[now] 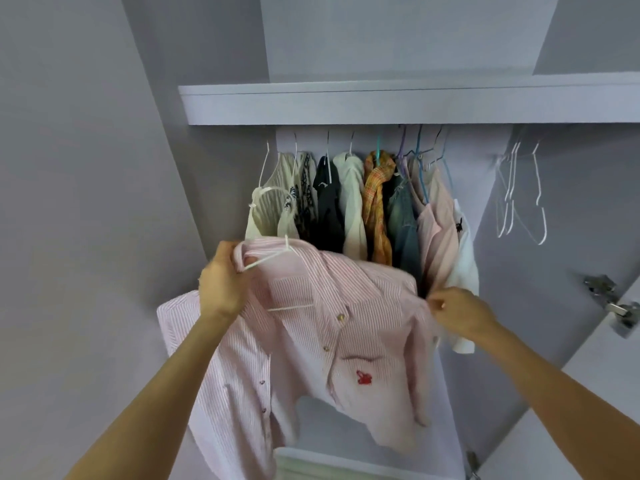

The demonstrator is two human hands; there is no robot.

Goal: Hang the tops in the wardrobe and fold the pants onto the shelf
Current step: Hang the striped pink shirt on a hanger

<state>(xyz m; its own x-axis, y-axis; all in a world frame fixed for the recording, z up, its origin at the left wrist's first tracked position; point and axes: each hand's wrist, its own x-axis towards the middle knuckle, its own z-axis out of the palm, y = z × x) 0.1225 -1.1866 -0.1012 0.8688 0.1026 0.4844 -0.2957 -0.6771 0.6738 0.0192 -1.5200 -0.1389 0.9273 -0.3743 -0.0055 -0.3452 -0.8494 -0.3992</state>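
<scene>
Before the open wardrobe (pixel 221 150) we hold a pink striped shirt (pixel 322 327) up at the level of the hanging clothes. Our left hand (pixel 221 282) has its fingers curled round one end of a white hanger (pixel 273 254) that sits inside the shirt's collar, bunching the fabric there; the hanger's lower bar shows through the open neck. Our right hand (pixel 460 311) pinches the shirt's other shoulder between thumb and fingertips. One sleeve hangs down outside our left forearm, and the front with its small buttons and a red embroidered mark droops between our arms.

Behind the shirt the space under the shelf (pixel 381 105) is packed: a cream sleeveless top (pixel 266 206) at the left, then a patterned top, a black one (pixel 327 206), a white one (pixel 351 202), an orange plaid piece (pixel 377 202), denim (pixel 401 216), a pale pink shirt (pixel 438 230) and a white garment (pixel 465 258) at the right end. These sit pressed together, and our shirt overlaps their lower halves.

Left of the cream top there is a narrow gap to the wardrobe's side wall. Right of the white garment the space is open, with a few bare white hangers (pixel 519 195) hanging well apart from the clothes. A door hinge (pixel 613 303) stands on the right-hand door edge, near our right forearm.
</scene>
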